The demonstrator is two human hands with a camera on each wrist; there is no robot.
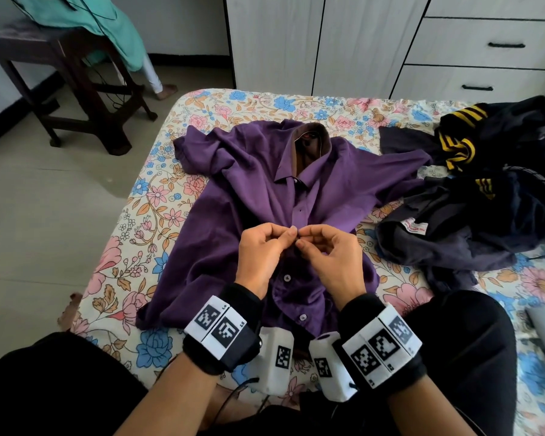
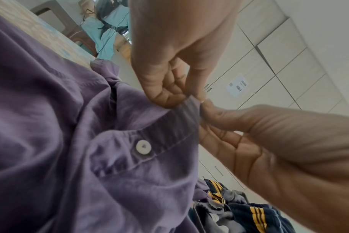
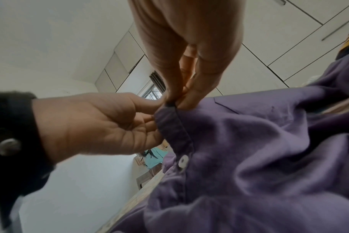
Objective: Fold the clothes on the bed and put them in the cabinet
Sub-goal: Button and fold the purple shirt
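A purple button-up shirt (image 1: 249, 190) lies face up on the floral bed (image 1: 123, 278), collar toward the white cabinet (image 1: 328, 42). My left hand (image 1: 287, 236) and right hand (image 1: 302, 238) meet over the middle of its front placket, thumbs and fingers pinching the raised fabric strip. The left wrist view shows my left hand (image 2: 189, 97) holding the top of the placket on the shirt (image 2: 70, 126), above a white button (image 2: 143, 147). Seen from the right wrist, my right hand (image 3: 178, 99) pinches the same strip above that button (image 3: 183, 161).
A heap of dark clothes with yellow stripes (image 1: 485, 199) lies on the bed at the right. A dark wooden stool (image 1: 76, 89) stands on the floor at the far left, with a person in a teal garment (image 1: 107, 26) beside it. My knees frame the near edge.
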